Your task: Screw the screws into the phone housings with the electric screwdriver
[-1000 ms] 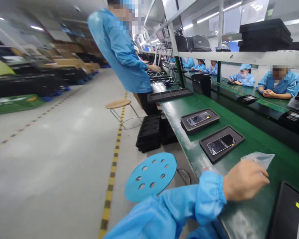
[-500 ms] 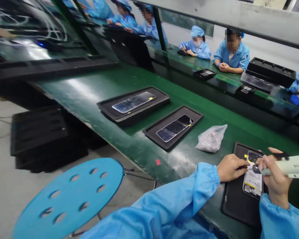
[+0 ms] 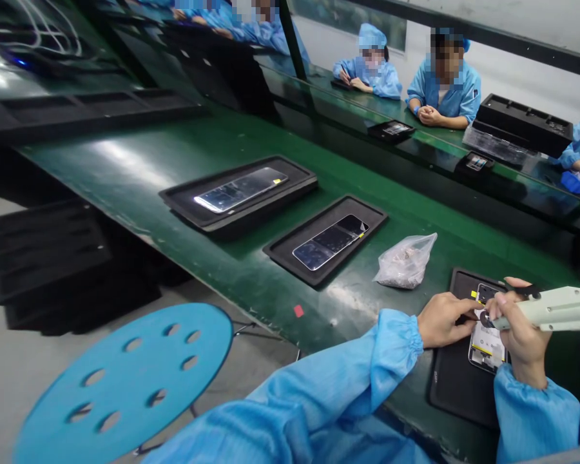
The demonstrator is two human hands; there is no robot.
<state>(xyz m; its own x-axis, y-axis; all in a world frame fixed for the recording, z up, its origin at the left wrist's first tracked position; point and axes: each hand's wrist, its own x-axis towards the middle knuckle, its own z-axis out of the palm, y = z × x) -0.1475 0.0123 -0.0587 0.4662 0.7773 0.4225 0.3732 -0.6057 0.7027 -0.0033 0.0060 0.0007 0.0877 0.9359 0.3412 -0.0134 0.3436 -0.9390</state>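
An opened phone (image 3: pixel 486 343) with its inside showing lies in a black foam tray (image 3: pixel 457 383) at the right. My right hand (image 3: pixel 526 335) is wrapped round a pale electric screwdriver (image 3: pixel 563 309), which points left over the phone's upper half. Beside the driver's tip is my left hand (image 3: pixel 445 320), thumb and fingers pinched together at the phone's left edge. Whatever they pinch is too small to make out. The driver's nose and my fingers cover part of the phone, so contact between bit and phone cannot be seen.
Two more black trays, a near one (image 3: pixel 314 274) and a farther one (image 3: pixel 203 222), each hold a phone. A clear bag of small parts (image 3: pixel 408 261) sits left of my work. A blue stool (image 3: pixel 125 348) stands below the green bench (image 3: pixel 174 151). Co-workers sit opposite.
The head view has shifted a little, so most things appear slightly farther left and higher. Both hands stay at the same phone, with the screwdriver still in my right hand.
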